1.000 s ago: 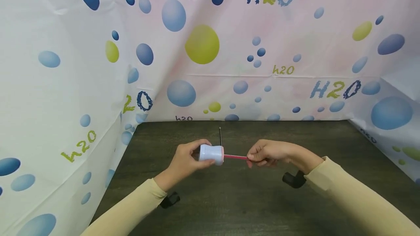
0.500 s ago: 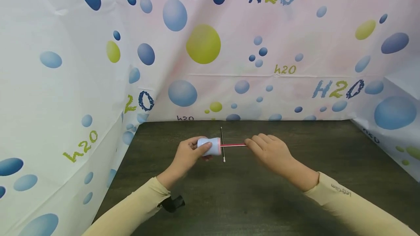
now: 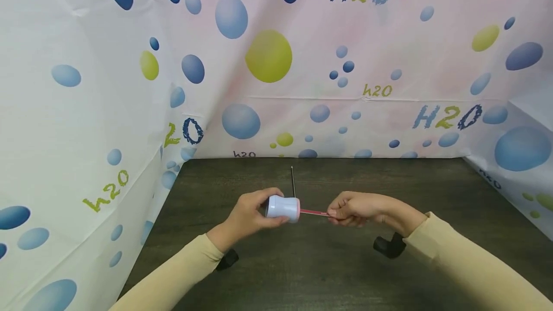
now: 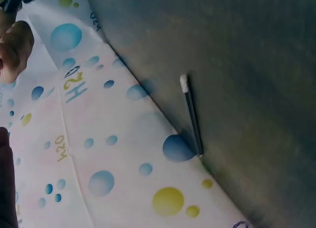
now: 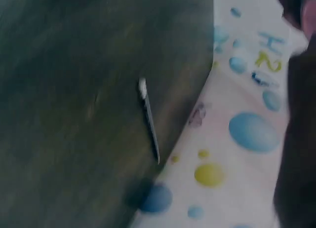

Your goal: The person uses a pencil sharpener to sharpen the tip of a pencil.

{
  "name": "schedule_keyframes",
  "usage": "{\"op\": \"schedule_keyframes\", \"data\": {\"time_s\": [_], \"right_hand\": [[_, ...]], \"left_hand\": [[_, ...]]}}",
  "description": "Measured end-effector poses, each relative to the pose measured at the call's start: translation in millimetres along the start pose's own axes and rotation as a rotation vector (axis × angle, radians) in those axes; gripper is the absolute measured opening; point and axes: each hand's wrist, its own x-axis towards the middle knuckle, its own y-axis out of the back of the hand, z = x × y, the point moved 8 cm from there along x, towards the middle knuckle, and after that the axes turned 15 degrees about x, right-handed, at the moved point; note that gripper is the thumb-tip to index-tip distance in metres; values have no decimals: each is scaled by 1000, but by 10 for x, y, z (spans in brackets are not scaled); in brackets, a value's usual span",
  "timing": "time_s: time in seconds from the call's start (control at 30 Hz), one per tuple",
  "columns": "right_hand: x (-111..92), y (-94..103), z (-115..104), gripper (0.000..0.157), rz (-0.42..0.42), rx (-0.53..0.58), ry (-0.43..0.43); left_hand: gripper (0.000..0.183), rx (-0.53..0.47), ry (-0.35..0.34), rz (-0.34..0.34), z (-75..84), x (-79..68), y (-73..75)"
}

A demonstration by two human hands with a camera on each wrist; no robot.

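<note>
My left hand grips a light blue, waisted pencil sharpener with a pink end, thumb below and fingers above. A red pencil has one end inside that pink end. My right hand pinches the pencil's other end between thumb and fingers. Both hands are over the table in the head view. Behind the sharpener lies a dark pencil, its near end hidden there. The left wrist view shows this dark pencil whole, with a white tip. At the right wrist view's edge, the sharpener's pink end shows partly.
The dark wooden table reaches back to a white sheet printed with bubbles and lettering, which also walls both sides. Black wrist cameras hang under the left sleeve and the right sleeve.
My right hand has turned from knuckles up to thumb side showing, still on the red pencil. Since half a second ago the sharpener has come lower in view, covering the dark pencil's near end.
</note>
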Motion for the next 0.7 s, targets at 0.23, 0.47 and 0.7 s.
{"op": "schedule_keyframes", "data": {"time_s": [0.23, 0.47, 0.7], "right_hand": [[-161, 28, -443, 47, 480, -922, 509], [-292, -347, -495, 44, 865, -1532, 1004], [-214, -204, -432, 42, 759, -1233, 775]], "left_hand": [[32, -332, 547, -143, -390, -74, -187], [44, -632, 781, -201, -455, -138, -317], [38, -425, 613, -182, -341, -50, -229]]}}
